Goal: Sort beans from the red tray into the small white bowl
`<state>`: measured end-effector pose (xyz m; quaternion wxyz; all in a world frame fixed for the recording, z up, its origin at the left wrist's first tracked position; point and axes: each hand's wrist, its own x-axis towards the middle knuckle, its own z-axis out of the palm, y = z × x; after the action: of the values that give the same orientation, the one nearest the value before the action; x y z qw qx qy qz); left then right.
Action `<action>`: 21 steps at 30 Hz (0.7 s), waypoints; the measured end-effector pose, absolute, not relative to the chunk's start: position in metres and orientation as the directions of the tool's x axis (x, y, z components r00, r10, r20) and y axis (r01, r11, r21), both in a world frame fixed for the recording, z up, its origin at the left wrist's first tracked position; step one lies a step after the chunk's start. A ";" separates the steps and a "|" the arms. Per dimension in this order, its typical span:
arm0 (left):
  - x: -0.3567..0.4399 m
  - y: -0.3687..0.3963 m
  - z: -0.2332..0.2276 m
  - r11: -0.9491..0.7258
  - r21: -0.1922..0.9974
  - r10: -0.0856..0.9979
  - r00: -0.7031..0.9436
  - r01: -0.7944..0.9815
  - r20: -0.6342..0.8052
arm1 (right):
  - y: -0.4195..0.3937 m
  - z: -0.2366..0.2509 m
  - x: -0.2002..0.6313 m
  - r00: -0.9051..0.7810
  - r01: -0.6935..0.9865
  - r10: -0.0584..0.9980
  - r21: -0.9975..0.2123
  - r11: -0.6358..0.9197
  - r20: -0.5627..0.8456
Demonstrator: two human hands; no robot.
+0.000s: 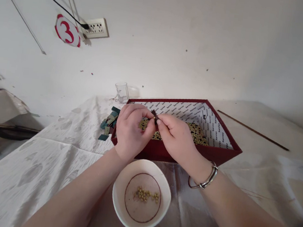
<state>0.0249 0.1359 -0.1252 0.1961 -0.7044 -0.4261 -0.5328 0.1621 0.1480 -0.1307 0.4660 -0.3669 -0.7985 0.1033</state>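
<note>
Over the near edge of the box [230,147], my left hand [130,131] and right hand [177,137] both pinch a tiny dark tag [154,114] — light, thin, easily bent, I'd say; best gripped by its edges.

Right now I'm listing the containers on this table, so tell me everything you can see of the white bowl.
The white bowl sits upright on the pale tablecloth, just in front of the red box and below both hands. It looks ceramic, with a slightly squarish rim and a thin dark ring around its flat bottom. A small cluster of yellowish beads lies inside. Neither hand touches it.
</note>
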 end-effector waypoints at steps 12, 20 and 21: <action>0.024 0.138 -0.127 -0.539 0.180 0.390 0.055 0.823 0.919 | 0.148 -0.128 0.161 -0.288 0.505 0.692 -0.509 0.697 0.662; 0.025 0.139 -0.127 -0.518 0.163 0.406 0.074 0.840 0.911 | 0.148 -0.131 0.161 -0.284 0.506 0.681 -0.498 0.704 0.675; 0.025 0.139 -0.127 -0.517 0.166 0.407 0.070 0.840 0.911 | 0.148 -0.131 0.161 -0.286 0.505 0.678 -0.495 0.707 0.677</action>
<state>0.0246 0.1389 -0.1272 0.2095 -0.7008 -0.4448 -0.5169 0.1613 0.1477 -0.1309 0.4681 -0.3716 -0.7964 0.0924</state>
